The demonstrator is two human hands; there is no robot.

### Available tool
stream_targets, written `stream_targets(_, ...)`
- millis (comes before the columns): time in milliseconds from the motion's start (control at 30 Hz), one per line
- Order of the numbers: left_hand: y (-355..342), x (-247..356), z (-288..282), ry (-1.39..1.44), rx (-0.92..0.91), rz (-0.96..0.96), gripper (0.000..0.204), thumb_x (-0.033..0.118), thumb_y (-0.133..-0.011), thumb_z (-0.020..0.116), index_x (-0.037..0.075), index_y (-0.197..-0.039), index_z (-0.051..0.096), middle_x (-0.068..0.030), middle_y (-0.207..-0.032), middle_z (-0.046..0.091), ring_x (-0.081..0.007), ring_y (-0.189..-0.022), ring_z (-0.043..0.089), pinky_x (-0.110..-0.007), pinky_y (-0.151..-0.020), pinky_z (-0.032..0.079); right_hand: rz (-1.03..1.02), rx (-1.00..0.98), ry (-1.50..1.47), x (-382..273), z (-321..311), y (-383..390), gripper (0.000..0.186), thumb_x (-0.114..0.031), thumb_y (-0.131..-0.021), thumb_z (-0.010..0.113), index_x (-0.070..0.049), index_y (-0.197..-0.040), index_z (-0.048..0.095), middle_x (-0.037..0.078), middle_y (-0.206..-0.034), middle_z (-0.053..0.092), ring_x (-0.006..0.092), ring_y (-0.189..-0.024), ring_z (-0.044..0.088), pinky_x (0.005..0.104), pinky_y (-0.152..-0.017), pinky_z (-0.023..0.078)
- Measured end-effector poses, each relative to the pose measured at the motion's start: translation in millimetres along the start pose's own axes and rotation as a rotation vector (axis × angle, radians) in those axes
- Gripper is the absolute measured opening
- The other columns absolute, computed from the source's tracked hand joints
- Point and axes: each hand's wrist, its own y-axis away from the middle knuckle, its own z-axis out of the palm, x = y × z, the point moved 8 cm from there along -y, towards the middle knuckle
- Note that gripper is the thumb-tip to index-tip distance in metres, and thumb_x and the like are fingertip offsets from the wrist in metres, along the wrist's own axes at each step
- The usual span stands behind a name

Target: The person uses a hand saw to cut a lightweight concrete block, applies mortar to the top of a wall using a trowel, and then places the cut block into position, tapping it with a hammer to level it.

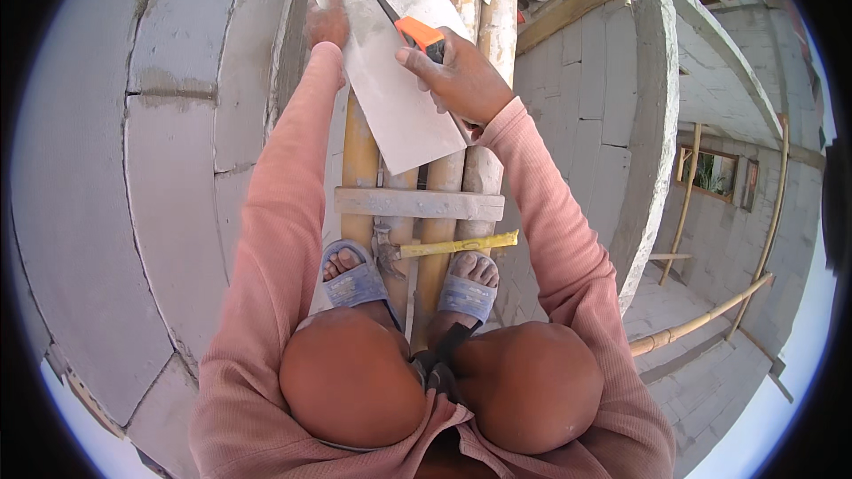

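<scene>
Hands [470, 80] hold a saw [419, 34] and pale block [390, 115].

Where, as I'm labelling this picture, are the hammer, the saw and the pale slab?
Hammer [448, 247], head view: on its yellow handle.
Saw [420, 34], head view: on its handle's orange part.
Pale slab [388, 84], head view: on its upper face.

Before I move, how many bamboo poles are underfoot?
4: the leftmost pole by your left sandal, the second pole and third pole between your sandals, the rightmost pole by your right sandal. More may hide under the pale block.
</scene>
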Motion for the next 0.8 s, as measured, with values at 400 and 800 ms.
stream_targets(400,30.4,-22.5,2.6,0.198,-0.094,-0.202,0.097,0.075,-0.091,0.046,-0.001,-0.152,0.038,-0.0248,-0.144,0.053,-0.0408,-0.132,0.051,-0.046,-0.113,0.037,0.196,0.067,0.068,24.4,-32.5,194.2,0.029,-0.025,-0.094,0.072,0.0,-0.086,0.06,0.019,-0.07,0.065,0.0379,-0.063,0.068,0.0413,-0.057,0.052)
stream_targets(800,23.1,-23.7,-7.6,0.087,-0.052,-0.114,0.099,0.076,-0.089,0.047,0.001,-0.153,0.038,-0.0275,-0.147,0.049,-0.0428,-0.137,0.046,-0.047,-0.115,0.036,0.242,-0.025,-0.098,21.7,-11.4,124.4,0.028,-0.027,-0.094,0.068,0.001,-0.095,0.064,0.022,-0.069,0.063,0.0408,-0.065,0.066,0.0431,-0.061,0.051)
